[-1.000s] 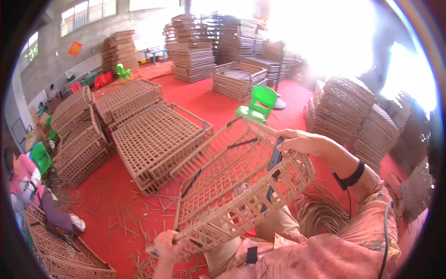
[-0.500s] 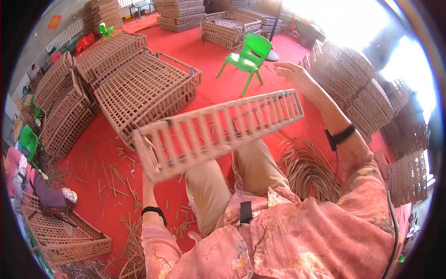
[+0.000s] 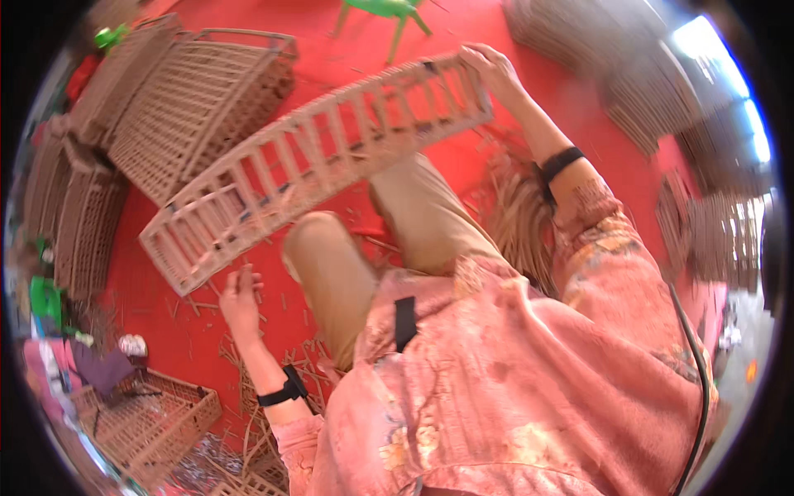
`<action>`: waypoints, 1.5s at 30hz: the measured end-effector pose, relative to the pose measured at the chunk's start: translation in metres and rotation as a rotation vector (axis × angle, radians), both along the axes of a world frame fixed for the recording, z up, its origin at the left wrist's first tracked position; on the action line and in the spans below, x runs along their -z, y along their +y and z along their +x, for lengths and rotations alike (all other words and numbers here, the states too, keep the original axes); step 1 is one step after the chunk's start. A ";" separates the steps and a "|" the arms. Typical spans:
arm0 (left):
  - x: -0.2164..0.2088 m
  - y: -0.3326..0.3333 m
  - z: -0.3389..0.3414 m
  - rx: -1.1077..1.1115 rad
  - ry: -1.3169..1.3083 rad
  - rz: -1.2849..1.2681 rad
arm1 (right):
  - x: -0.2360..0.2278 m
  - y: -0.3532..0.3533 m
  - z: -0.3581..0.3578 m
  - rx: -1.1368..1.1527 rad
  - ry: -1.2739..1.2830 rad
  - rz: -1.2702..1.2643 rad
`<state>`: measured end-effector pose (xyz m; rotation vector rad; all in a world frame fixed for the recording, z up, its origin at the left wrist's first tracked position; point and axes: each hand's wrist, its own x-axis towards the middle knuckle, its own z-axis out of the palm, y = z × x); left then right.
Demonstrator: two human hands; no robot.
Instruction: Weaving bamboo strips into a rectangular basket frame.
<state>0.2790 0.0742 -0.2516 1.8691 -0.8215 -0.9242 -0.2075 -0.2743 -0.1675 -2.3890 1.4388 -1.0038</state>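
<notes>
Head view: own pink shirt [image 3: 496, 372] nearest, then khaki knees [image 3: 430, 215]; some blur.
Left hand [image 3: 240, 304]: fingers loosely parted, no visible hold, just beside crate's lower left end; contact can't tell.
Right hand [image 3: 496, 73]: fingers bent over crate's upper right corner, looks like a closed grip.
Rattan crate [image 3: 285, 198]: aslant beyond the knees, slatted side toward camera; whether any edge rests on the floor, can't tell.
Crate step: looks like reorienting it, right hand carrying the control.
Crate next move: calls for left fingers closing on the free end, firm right grip, then squaring it up over the knees; one-handed hold could let it swing.
Cane coil [image 3: 521, 219]: on red floor [image 3: 608, 169], right of knees, partly behind right arm.
Crate pile [image 3: 194, 107]: left, beyond held crate.
Green chair [image 3: 389, 7]: far, cut off by top edge.
</notes>
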 end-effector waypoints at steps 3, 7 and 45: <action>-0.039 -0.005 -0.036 0.097 -0.162 -0.186 | 0.035 0.013 -0.060 0.223 -0.489 0.420; -0.076 -0.033 -0.082 0.225 -0.340 -0.190 | 0.126 0.075 -0.168 0.548 -0.601 0.686; -0.079 -0.151 -0.122 0.384 -1.177 -0.520 | 0.412 0.166 -0.215 1.577 -0.267 1.181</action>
